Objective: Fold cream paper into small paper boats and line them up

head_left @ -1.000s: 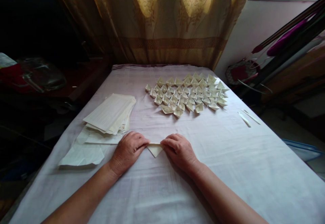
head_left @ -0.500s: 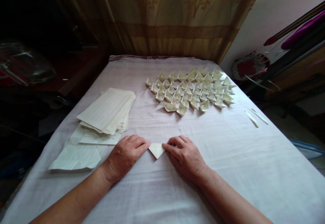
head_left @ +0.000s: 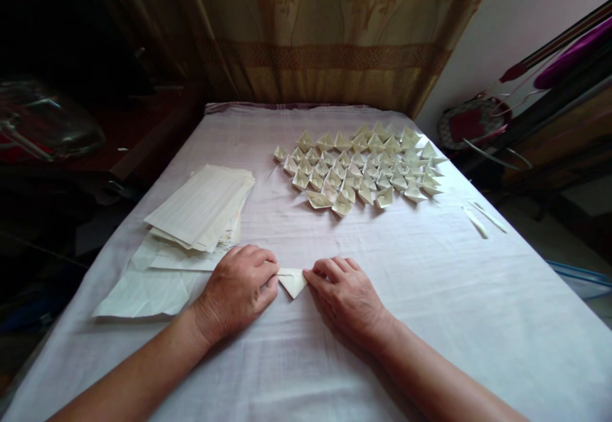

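Note:
A small folded white paper triangle (head_left: pixel 292 281) lies on the white cloth (head_left: pixel 430 294) near the front middle. My left hand (head_left: pixel 238 291) rests on the cloth with fingers curled, pinching the paper's left corner. My right hand (head_left: pixel 345 296) lies palm down with fingertips pressed on the paper's right corner. Farther back, a cluster of several small folded paper boats (head_left: pixel 363 167) sits in rows.
A stack of lined paper sheets (head_left: pixel 201 208) lies at the left, over larger loose sheets (head_left: pixel 143 291). Two thin paper strips (head_left: pixel 480 218) lie near the right edge. A curtain (head_left: pixel 325 39) hangs behind. Dark clutter stands to the left, rods (head_left: pixel 549 58) to the right.
The view tilted down at first. My left fingers have curled in more tightly on the paper's left corner. The paper has stayed between both hands.

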Available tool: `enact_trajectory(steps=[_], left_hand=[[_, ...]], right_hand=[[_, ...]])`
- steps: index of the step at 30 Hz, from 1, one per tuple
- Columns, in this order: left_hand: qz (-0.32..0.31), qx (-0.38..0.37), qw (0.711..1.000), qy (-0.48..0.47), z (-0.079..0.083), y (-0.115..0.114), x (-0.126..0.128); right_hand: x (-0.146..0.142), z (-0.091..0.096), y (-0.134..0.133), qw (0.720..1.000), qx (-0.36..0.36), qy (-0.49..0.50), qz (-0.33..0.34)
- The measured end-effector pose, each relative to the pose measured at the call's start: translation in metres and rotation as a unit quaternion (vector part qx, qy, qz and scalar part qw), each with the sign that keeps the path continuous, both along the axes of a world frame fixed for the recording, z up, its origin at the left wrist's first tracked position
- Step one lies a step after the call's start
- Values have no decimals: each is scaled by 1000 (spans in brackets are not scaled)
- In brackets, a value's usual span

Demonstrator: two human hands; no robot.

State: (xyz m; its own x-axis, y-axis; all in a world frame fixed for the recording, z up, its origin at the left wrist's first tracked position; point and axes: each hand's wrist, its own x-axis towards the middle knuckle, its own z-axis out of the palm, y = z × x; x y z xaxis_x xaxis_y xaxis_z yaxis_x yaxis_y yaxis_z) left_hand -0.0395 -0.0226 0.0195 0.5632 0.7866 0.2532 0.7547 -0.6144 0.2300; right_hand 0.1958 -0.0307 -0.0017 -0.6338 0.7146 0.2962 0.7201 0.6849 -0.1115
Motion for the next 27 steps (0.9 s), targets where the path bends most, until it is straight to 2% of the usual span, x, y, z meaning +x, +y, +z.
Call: enact_trajectory(steps=[3,7,10,17,23,27], left_hand=[[32,0,999,16,1,4,20],[86,-63,994,-1,-6,8,31],[116,-87,988,-52,-13,7,30],[166,-68,980,-91,-26,3,28],[194,-77,974,-89,-27,6,11],[211,-85,970,-88,-25,6,6]], right_hand=[[-1,-1,-1,1000,22,-17,2],[0,-2,-3,1000,26,-14,-2],[-1,-2,-4,1000,12,-7,-8],[-5,4,-2,998,-11,-63,-5],[8,0,-7,999,-4,-30,-14],[9,0,-9,999,-27,5,-37]])
